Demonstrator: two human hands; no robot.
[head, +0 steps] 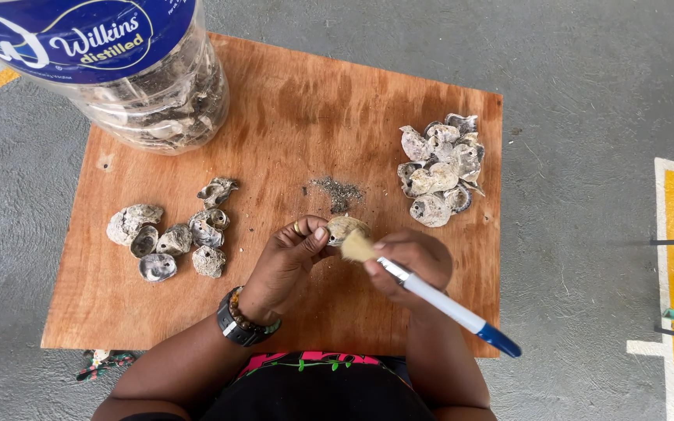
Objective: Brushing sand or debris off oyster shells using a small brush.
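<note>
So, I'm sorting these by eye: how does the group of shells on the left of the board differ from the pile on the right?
The left group of shells lies spread out, mostly in a single layer, while the right pile of shells is heaped tightly with shells overlapping. The left group looks darker and duller; the right pile looks paler, with whiter surfaces showing. Both are rough, irregular shells resting on the same wooden board.

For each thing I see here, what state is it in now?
Left hand: pinching a shell.
Right hand: gripping the brush.
Shell: held above the board.
Brush: bristles against the shell.
Plastic jar: holds shells.
Left shells: spread out.
Right shells: piled.
Grit: loose on board.
</note>
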